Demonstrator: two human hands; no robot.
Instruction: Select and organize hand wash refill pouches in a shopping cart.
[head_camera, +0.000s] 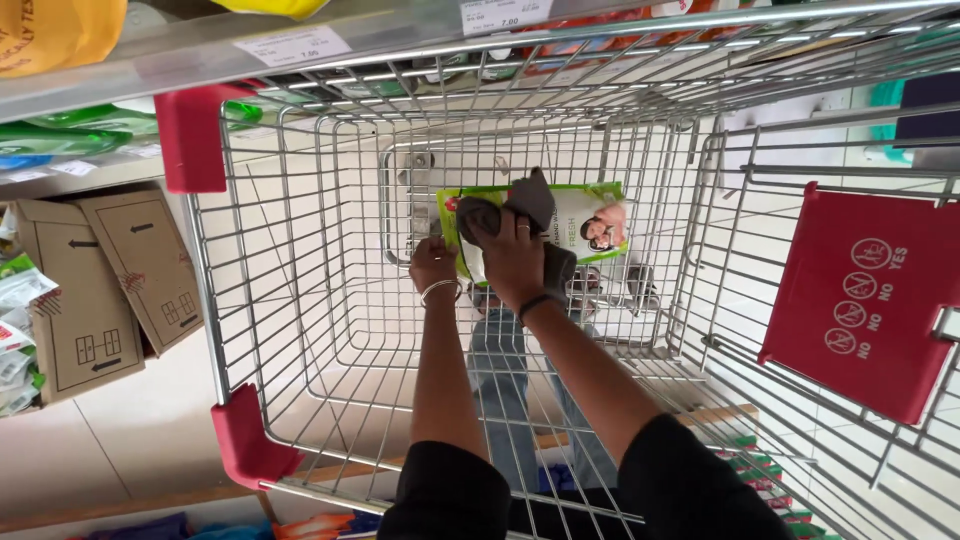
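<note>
Holding a green-and-white pouch flat at the far end of the wire shopping cart.
Right hand closed on the pouch's near-left edge with a grey cloth; long axis extends rightward. Left hand curled, just left, contents unclear.

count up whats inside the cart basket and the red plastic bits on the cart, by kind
green and white pouch: 1
grey cloth: 1
red corner guards: 2
red child-seat flap: 1
total: 5
</note>
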